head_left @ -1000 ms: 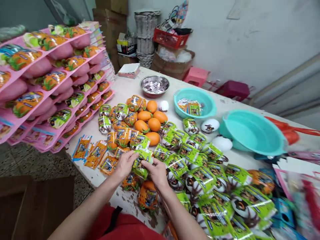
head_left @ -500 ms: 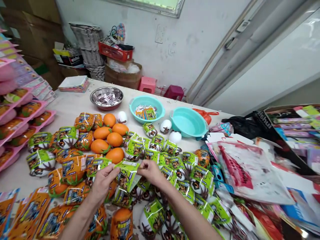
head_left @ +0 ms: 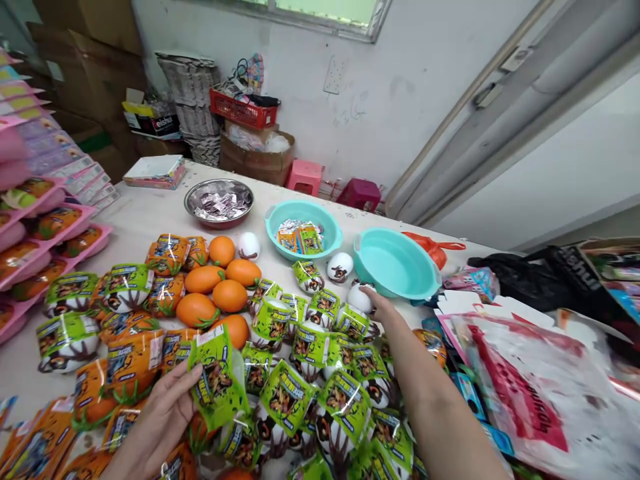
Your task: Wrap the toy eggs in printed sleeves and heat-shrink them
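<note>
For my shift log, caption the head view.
Left hand holding a green packet, right hand at a white egg.

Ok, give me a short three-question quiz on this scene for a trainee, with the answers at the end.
1. What does the left hand hold?
2. True or false: the right hand is at an orange egg.
3. What lies in the metal bowl? A) orange eggs B) small packets C) pink stools

Key:
1. A green bag.
2. False: it is at a white egg.
3. B.
</note>
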The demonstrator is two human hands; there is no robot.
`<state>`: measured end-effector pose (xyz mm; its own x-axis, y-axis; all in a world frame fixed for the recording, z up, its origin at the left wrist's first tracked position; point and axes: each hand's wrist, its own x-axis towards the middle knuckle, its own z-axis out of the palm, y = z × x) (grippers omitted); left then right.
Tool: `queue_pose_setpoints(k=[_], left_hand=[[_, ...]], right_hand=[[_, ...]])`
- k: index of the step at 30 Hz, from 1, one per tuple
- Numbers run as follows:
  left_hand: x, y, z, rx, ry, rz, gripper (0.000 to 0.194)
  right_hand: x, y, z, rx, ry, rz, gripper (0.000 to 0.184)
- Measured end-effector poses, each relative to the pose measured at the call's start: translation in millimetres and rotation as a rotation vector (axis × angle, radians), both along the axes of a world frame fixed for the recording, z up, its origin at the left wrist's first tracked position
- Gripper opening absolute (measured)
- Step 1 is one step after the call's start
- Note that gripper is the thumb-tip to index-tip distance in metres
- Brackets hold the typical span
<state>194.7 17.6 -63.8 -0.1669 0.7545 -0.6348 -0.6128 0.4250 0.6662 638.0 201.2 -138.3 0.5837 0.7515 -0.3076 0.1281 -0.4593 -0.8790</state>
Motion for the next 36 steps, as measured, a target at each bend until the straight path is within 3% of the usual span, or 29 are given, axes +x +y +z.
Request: queue_pose_setpoints(k=[2, 5, 8, 10, 12, 14, 17, 20, 22, 25, 30, 33, 36], left_hand=[[-2.4, 0.0, -0.5, 0.004, 0.006, 0.085, 0.023], [-2.6, 0.2, 3.9, 0.02, 0.022, 0.086, 0.023], [2.4, -2.2, 8.3, 0.043, -0.004, -0.014, 0.022], [10.0, -5.7, 11.3, 0.044, -0.036, -0.028, 0.013], [21.8, -10.7, 17.1, 0.043, -0.077, -0.024, 0.01], [36.0, -17.0, 26.6, 0.053, -0.146, -0.06, 0.011], [51.5, -27.3, 43.4, 0.077, -0.268, -0.202, 0.007], [44.7, -35.9, 54.6, 0.114, -0.236, -0.32, 0.01], [27.6, -40.4, 59.0, 0.113, -0.136, -0.379, 0.015], [-0.6, -45.9, 65.6, 0.08, -0.017, -0.524, 0.02], [-13.8, -51.1, 73.1, 0.066, 0.055, -0.714, 0.026], [-10.9, -54.5, 72.6, 0.063, 0.11, -0.765, 0.026], [-10.6, -58.9, 70.4, 0.067, 0.187, -0.785, 0.026]], right_hand=[[2.8, -1.8, -1.2, -0.086, 0.018, 0.02, 0.031], [13.0, -12.1, 10.3, -0.104, -0.018, 0.07, 0.039], [11.6, -38.5, 35.8, 0.043, -0.211, 0.093, 0.063], [-7.4, -67.0, 56.1, 0.232, -0.246, 0.04, 0.083], [-44.1, -102.2, 74.1, 0.399, 0.0, 0.018, 0.086], [-94.7, -140.6, 86.4, 0.435, 0.39, 0.089, 0.075], [-174.5, -195.8, 92.1, 0.386, 0.718, 0.111, 0.069], [-222.7, -237.7, 88.6, 0.31, 0.868, 0.152, 0.07], [-228.1, -253.7, 85.1, 0.202, 0.985, 0.252, 0.063], [-212.3, -260.0, 82.3, -0.047, 1.163, 0.436, 0.049], [-204.4, -256.6, 86.9, -0.375, 1.144, 0.77, 0.042], [-220.4, -260.3, 89.0, -0.424, 1.152, 0.901, 0.047], [-236.4, -265.8, 89.1, -0.355, 1.161, 0.892, 0.055]])
